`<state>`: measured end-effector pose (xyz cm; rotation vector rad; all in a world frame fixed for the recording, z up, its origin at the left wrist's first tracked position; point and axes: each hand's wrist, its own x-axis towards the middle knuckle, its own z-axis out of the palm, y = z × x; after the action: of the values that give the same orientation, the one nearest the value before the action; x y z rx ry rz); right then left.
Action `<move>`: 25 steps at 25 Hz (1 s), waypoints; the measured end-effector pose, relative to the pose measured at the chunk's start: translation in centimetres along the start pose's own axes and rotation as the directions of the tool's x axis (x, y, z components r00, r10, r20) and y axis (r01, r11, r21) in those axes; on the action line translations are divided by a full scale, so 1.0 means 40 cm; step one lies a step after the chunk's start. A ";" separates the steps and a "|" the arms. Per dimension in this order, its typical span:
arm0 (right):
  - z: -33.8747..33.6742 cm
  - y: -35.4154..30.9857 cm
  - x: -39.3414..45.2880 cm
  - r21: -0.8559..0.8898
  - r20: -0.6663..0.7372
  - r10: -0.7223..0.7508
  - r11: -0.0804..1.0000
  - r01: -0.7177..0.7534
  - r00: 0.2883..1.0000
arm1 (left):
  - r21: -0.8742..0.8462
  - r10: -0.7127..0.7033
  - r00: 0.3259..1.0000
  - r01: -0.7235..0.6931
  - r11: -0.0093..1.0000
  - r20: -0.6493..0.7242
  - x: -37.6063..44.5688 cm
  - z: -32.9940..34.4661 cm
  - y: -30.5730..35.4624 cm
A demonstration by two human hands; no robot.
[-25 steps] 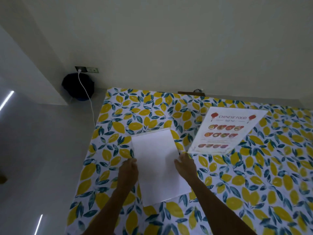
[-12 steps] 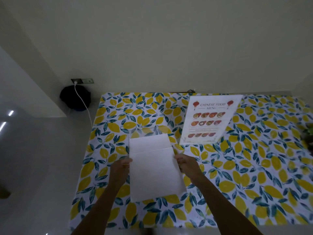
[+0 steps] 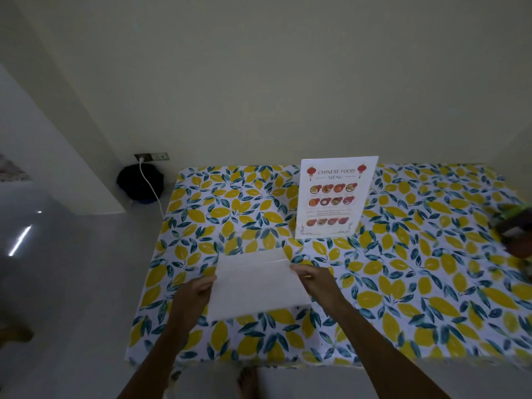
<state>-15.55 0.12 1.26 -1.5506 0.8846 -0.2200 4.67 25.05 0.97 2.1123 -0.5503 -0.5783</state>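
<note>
**Folded sheet held at both edges**

The white sheet [image 3: 259,286] sat over the left half of the table [image 3: 403,283], toward its near edge, its near part folded up and a strip of the far part showing beyond the fold. The left hand [image 3: 193,295] gripped the sheet's left edge with curled fingers; the right hand [image 3: 316,279] pinched its right edge by the fold. A Chinese food menu [image 3: 334,197] was at the table's far edge, and a blurred dark object [image 3: 515,226] at the right edge
</note>
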 end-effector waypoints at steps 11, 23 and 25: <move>0.011 -0.117 0.123 -0.443 -0.079 -0.340 0.854 0.273 0.937 | 0.419 0.327 0.945 -0.287 0.862 -0.026 0.151 -0.068 0.112; 0.047 -0.180 0.338 -0.538 -0.171 -0.330 0.821 0.192 0.928 | 0.120 0.270 0.962 -0.264 0.957 -0.042 0.393 -0.071 0.105; 0.049 -0.191 0.360 -0.553 -0.184 -0.328 0.814 0.178 0.927 | 0.091 0.274 0.961 -0.270 0.959 -0.039 0.419 -0.074 0.118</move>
<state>-1.43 -8.10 2.82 -2.2037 1.0002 -0.4184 18.89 14.78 3.03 2.0765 -0.8331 -0.3479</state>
